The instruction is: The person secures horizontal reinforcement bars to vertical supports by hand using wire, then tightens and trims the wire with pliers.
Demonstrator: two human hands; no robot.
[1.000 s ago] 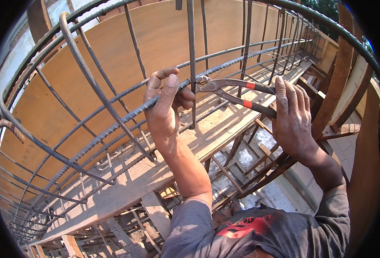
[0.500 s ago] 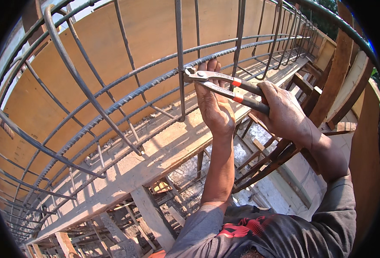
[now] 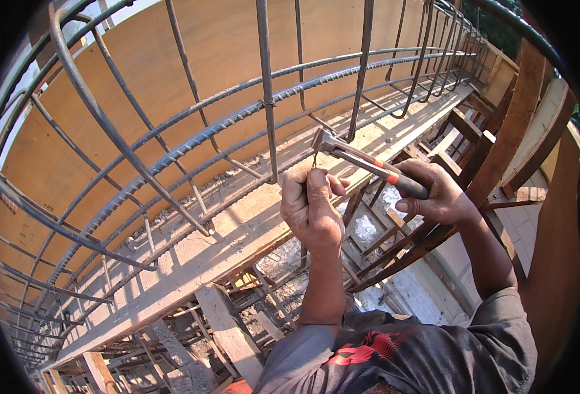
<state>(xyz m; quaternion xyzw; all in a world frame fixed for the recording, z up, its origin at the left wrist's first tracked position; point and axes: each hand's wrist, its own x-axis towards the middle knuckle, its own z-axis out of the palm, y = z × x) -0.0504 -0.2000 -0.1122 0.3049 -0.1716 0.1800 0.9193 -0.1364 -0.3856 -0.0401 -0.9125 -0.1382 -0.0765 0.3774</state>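
My right hand is closed around the black and orange handles of a pair of end-cutting pincers. The handles lie close together, and the steel jaws point left, over my left hand. My left hand is closed in a pinch, thumb upward, on a thin tie wire that rises to the jaws. Whether the jaws bite the wire is too small to tell. Just beyond, a vertical stirrup bar crosses a ribbed rebar, with a small wire tie at the crossing.
A curved cage of bent stirrups fills the left and far side. Behind it stands a tan plywood panel. A dusty plank runs beneath the cage. Wooden props and rubble lie below, and curved timbers rise at right.
Both hands and the pincers have come away from the rebar crossing, down toward me. My left hand, earlier behind the pincers at the bars, now pinches the tie wire below the jaws.
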